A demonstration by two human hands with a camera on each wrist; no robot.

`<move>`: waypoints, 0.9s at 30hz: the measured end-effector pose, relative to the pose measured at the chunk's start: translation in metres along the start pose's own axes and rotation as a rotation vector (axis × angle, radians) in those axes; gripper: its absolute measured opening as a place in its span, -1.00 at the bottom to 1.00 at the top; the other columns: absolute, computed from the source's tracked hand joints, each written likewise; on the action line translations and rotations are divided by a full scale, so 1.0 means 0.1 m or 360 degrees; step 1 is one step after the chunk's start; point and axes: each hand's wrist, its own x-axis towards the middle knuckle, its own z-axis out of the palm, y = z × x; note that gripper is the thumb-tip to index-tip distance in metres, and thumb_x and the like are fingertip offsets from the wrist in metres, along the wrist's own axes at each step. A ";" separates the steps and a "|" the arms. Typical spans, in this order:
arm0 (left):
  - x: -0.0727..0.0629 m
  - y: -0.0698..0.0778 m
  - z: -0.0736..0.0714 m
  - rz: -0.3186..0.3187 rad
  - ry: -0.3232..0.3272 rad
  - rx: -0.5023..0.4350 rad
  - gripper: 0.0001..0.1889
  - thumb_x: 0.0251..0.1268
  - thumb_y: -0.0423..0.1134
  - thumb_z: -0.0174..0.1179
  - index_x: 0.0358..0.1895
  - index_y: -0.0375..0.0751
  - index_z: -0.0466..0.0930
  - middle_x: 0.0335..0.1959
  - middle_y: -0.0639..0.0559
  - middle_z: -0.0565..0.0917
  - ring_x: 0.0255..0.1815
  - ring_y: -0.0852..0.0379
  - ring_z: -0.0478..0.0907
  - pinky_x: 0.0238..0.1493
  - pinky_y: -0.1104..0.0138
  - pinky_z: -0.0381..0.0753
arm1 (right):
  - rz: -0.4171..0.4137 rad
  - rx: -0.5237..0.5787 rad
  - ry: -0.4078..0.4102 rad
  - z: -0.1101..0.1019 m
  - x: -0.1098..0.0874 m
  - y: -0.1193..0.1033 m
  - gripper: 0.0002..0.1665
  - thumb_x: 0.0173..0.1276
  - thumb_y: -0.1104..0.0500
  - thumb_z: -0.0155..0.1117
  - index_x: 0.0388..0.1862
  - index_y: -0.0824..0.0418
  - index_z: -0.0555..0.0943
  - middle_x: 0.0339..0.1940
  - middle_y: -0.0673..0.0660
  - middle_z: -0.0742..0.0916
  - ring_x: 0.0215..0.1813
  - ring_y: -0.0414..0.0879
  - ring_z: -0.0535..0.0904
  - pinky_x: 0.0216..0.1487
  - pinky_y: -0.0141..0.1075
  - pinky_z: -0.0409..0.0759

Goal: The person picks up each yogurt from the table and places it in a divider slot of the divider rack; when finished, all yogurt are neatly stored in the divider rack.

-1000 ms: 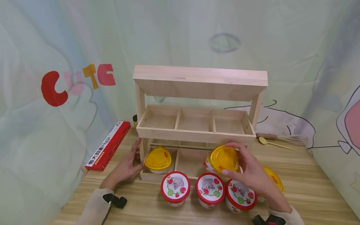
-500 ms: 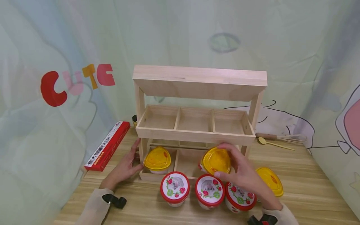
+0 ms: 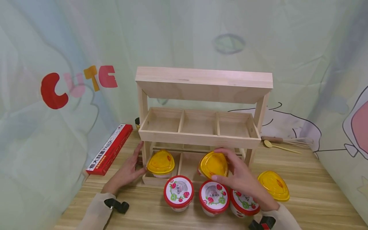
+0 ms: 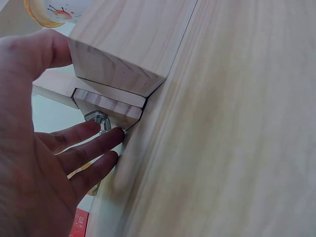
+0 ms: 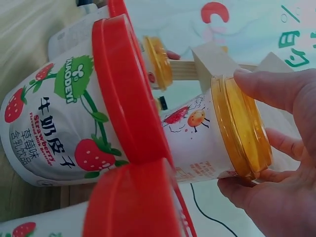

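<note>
My right hand (image 3: 241, 174) pinches a white cup with a yellow lid (image 3: 214, 164) by the lid's edge, thumb in front and fingers behind. The cup is over the middle-right part of the lower tray of a two-tier wooden rack (image 3: 198, 137), tilted towards me. In the right wrist view, the cup's printed side (image 5: 195, 133) shows. My left hand (image 3: 128, 169) holds the rack's left end, thumb at the lower tray's corner (image 4: 118, 64), fingers by a metal bolt behind. Another yellow-lidded cup (image 3: 161, 163) stands in the lower left compartment.
Three red-lidded strawberry cups (image 3: 179, 193) stand in a row before the rack. Another yellow-lidded cup (image 3: 273, 186) is right of my right forearm. A red pasta box (image 3: 110, 150) lies left; a wooden spoon (image 3: 280, 147) and whisk (image 3: 296, 142) lie behind right.
My right hand has moved left with the yellow-lidded cup, from the lower tray's right side towards its middle, uncovering more of the yellow-lidded cup at right. My left hand stays put.
</note>
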 end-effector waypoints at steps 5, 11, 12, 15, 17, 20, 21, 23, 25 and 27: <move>0.00 -0.01 0.00 -0.0005 0.0006 0.0011 0.21 0.34 -0.19 0.41 0.79 0.07 -0.39 0.44 -0.52 0.48 0.14 -0.32 0.77 0.17 -0.22 0.79 | -0.0007 -0.0060 -0.0064 0.06 0.09 0.01 -0.08 0.28 0.04 0.66 0.54 -0.08 0.40 0.53 0.06 0.55 0.36 0.07 0.62 0.45 0.17 0.67; 0.01 -0.03 0.01 -0.0004 0.0000 0.0003 0.21 0.33 -0.19 0.42 0.78 0.08 -0.38 0.43 -0.51 0.49 0.13 -0.30 0.78 0.17 -0.23 0.78 | -0.0029 -0.0140 -0.0162 0.11 0.23 0.05 -0.14 0.33 -0.02 0.61 0.54 -0.04 0.43 0.49 0.11 0.61 0.40 0.11 0.61 0.46 0.22 0.63; 0.01 -0.03 0.01 0.0001 -0.0001 0.0002 0.21 0.33 -0.19 0.42 0.78 0.08 -0.37 0.43 -0.52 0.49 0.13 -0.30 0.77 0.17 -0.24 0.78 | -0.0018 -0.0161 -0.0183 0.11 0.25 0.05 -0.14 0.34 -0.05 0.60 0.54 -0.04 0.43 0.48 0.11 0.62 0.39 0.10 0.61 0.46 0.21 0.64; 0.01 -0.03 0.01 0.0007 -0.0001 0.0002 0.22 0.32 -0.20 0.43 0.78 0.08 -0.37 0.42 -0.52 0.49 0.14 -0.30 0.77 0.17 -0.26 0.76 | 0.0026 -0.0213 -0.0251 0.12 0.31 0.07 -0.14 0.35 -0.11 0.58 0.55 -0.04 0.42 0.46 0.10 0.64 0.39 0.10 0.61 0.44 0.19 0.63; 0.01 -0.04 0.01 0.0011 0.0000 0.0000 0.21 0.32 -0.20 0.43 0.78 0.07 -0.37 0.42 -0.53 0.49 0.14 -0.30 0.77 0.17 -0.27 0.76 | 0.0050 -0.0231 -0.0297 0.14 0.35 0.07 -0.13 0.35 -0.15 0.56 0.56 -0.06 0.41 0.48 0.10 0.63 0.41 0.11 0.60 0.45 0.20 0.61; 0.01 -0.04 0.01 0.0018 0.0002 -0.0002 0.21 0.33 -0.21 0.43 0.78 0.06 -0.37 0.42 -0.53 0.49 0.13 -0.31 0.77 0.17 -0.26 0.76 | 0.0062 -0.0233 -0.0339 0.15 0.38 0.05 -0.12 0.34 -0.17 0.56 0.56 -0.11 0.41 0.51 0.11 0.61 0.45 0.12 0.58 0.48 0.21 0.57; 0.01 -0.04 0.01 0.0020 0.0003 -0.0003 0.21 0.32 -0.21 0.43 0.78 0.05 -0.37 0.42 -0.53 0.49 0.13 -0.31 0.77 0.17 -0.26 0.77 | 0.0060 -0.0231 -0.0351 0.16 0.39 0.05 -0.12 0.35 -0.17 0.56 0.56 -0.12 0.40 0.51 0.11 0.61 0.44 0.11 0.58 0.47 0.20 0.57; 0.01 -0.05 0.01 0.0024 0.0006 0.0000 0.21 0.32 -0.22 0.42 0.78 0.05 -0.36 0.41 -0.53 0.50 0.13 -0.30 0.78 0.17 -0.25 0.77 | 0.0053 -0.0225 -0.0373 0.17 0.42 0.04 -0.13 0.36 -0.16 0.55 0.57 -0.10 0.39 0.49 0.12 0.62 0.42 0.11 0.59 0.45 0.19 0.58; 0.01 -0.05 0.01 0.0025 0.0006 0.0010 0.21 0.32 -0.21 0.42 0.78 0.04 -0.36 0.41 -0.52 0.51 0.13 -0.29 0.78 0.17 -0.25 0.77 | 0.0053 -0.0239 -0.0395 0.19 0.44 0.04 -0.12 0.37 -0.15 0.54 0.58 -0.07 0.39 0.48 0.12 0.63 0.40 0.10 0.60 0.44 0.18 0.58; 0.01 -0.05 0.01 0.0021 0.0005 0.0015 0.21 0.33 -0.20 0.42 0.78 0.04 -0.37 0.40 -0.52 0.51 0.13 -0.29 0.78 0.17 -0.25 0.77 | 0.0057 -0.0270 -0.0420 0.21 0.46 0.04 -0.12 0.37 -0.15 0.53 0.59 -0.07 0.38 0.46 0.12 0.64 0.39 0.09 0.61 0.45 0.19 0.59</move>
